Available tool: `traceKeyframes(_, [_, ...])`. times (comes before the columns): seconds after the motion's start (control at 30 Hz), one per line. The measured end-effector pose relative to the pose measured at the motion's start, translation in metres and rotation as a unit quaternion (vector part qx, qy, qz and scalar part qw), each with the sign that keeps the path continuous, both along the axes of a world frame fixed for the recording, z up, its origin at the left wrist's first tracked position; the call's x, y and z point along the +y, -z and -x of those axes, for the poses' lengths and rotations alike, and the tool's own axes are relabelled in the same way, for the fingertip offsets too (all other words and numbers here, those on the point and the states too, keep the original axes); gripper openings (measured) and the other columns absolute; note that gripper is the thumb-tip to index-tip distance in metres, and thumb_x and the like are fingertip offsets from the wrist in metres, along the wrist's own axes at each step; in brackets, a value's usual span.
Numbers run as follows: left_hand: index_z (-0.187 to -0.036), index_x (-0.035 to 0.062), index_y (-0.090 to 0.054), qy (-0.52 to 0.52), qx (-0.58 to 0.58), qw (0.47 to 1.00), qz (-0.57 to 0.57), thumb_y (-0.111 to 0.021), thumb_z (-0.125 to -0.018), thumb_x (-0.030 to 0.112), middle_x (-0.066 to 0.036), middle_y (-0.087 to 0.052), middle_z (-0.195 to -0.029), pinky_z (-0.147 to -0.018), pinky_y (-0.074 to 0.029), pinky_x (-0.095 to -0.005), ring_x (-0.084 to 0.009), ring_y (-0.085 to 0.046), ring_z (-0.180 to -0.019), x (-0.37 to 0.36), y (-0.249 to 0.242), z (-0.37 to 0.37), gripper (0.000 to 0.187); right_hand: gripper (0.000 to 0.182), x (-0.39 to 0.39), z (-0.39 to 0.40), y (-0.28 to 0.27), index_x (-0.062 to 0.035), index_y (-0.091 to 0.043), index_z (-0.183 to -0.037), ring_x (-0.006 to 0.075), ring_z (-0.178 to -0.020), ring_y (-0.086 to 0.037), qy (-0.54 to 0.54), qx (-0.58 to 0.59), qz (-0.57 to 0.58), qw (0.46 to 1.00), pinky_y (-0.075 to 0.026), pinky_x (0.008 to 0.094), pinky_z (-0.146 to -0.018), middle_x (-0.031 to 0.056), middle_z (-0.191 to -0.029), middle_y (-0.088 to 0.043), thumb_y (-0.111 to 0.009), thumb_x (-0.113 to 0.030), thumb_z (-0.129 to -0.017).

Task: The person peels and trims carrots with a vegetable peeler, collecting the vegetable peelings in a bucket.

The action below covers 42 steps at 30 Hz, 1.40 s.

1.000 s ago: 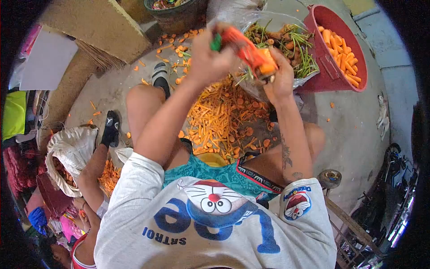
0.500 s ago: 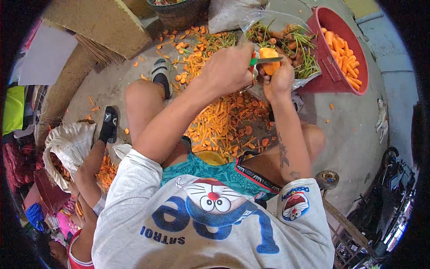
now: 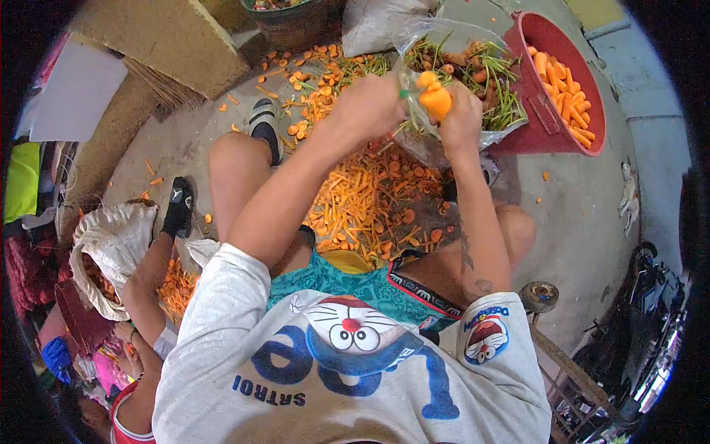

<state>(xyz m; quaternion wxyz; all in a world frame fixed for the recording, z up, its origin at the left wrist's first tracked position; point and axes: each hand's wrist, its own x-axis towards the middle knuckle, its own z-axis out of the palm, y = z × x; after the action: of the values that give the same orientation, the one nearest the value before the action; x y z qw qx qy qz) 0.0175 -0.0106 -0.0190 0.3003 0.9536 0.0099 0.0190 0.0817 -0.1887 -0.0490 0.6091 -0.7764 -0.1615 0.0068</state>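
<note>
Two bare knees are seen nearest the camera, spread to either side of a heap of carrot peelings [image 3: 370, 203] lying on the concrete floor [image 3: 584, 214]. Above that heap two hands are raised close together. One carrot [image 3: 433, 95] is held in the right hand [image 3: 460, 118], whose fingers are curled tightly round its lower part, so that only the orange top shows above them. The left hand [image 3: 370, 107] is closed into a fist round a tool, of which only a small green handle end [image 3: 404, 94] can be made out just beside the carrot; the blade is hidden by the hands. Directly behind the hands one clear plastic bag [image 3: 414, 41] is seen, filled with unpeeled carrots and green stalks, and its near side is blocked from view by both hands. Touching it on the right, one red tub [image 3: 543, 111] is tilted toward the person and holds many peeled carrots, too many to be counted. Scattered cut carrot ends [image 3: 310, 70] are strewn on the floor to the left of the bag. One dark basket [image 3: 288, 22] stands at the far edge. Lower left, another person's arm [image 3: 144, 285] is seen beside one white sack [image 3: 111, 244] and a second, smaller pile of peelings [image 3: 176, 285].
</note>
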Motion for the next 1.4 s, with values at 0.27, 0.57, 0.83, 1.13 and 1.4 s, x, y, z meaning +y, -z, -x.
traceKeyframes(0.27, [-0.096,-0.0055,-0.060,-0.021,-0.047,0.999,0.002,-0.061,-0.081,0.014,-0.032,-0.066,-0.089,-0.080,-0.051,-0.0581,-0.0491,-0.066,-0.088,0.015,-0.003,-0.002,0.025,0.041,0.000,0.003,-0.041,-0.0113,-0.060,-0.122,0.0158,-0.080,-0.056,0.002,0.299,-0.460,0.836,-0.043,0.0300,-0.062,0.0083,-0.106,-0.068,-0.056,-0.046,-0.101])
traceKeyframes(0.57, [-0.098,-0.0013,-0.058,-0.024,-0.031,0.999,-0.024,-0.065,-0.081,0.018,-0.029,-0.067,-0.082,-0.074,-0.052,-0.0578,-0.0485,-0.066,-0.082,-0.008,-0.024,0.013,0.027,0.035,0.009,0.009,-0.017,-0.0122,-0.062,-0.104,0.0108,-0.051,-0.039,0.038,0.357,-0.305,0.882,-0.029,0.0261,-0.044,-0.0004,-0.072,-0.053,-0.034,-0.034,-0.104])
traceKeyframes(0.83, [-0.090,-0.0075,-0.060,0.022,-0.102,0.994,-0.021,-0.064,-0.078,0.015,-0.030,-0.067,-0.078,-0.072,-0.057,-0.0543,-0.0469,-0.070,-0.077,-0.010,-0.001,0.004,0.026,0.037,0.036,0.031,-0.031,-0.0096,-0.059,-0.112,0.0139,-0.066,-0.055,0.073,0.323,-0.353,0.875,-0.044,0.0301,-0.053,0.0045,-0.087,-0.065,-0.029,-0.031,-0.107])
traceKeyframes(1.13, [-0.088,-0.0092,-0.070,-0.029,0.033,0.999,-0.008,-0.065,-0.085,0.029,-0.034,-0.069,-0.094,-0.082,-0.057,-0.0529,-0.0471,-0.070,-0.090,0.027,0.005,-0.015,0.039,0.034,-0.022,-0.017,-0.038,-0.0094,-0.060,-0.093,0.0145,-0.052,-0.049,0.066,0.315,-0.368,0.872,-0.040,0.0242,-0.045,0.0041,-0.072,-0.060,-0.045,-0.039,-0.100])
traceKeyframes(1.4, [-0.100,-0.0073,-0.066,-0.036,-0.034,0.998,-0.033,-0.063,-0.081,0.020,-0.032,-0.069,-0.092,-0.083,-0.055,-0.0530,-0.0476,-0.068,-0.091,0.038,0.009,-0.011,0.033,0.067,-0.154,-0.104,-0.048,0.0028,-0.051,-0.134,0.0215,-0.084,-0.058,-0.074,0.206,-0.568,0.793,-0.050,0.0335,-0.069,0.0176,-0.124,-0.063,-0.057,-0.052,-0.096])
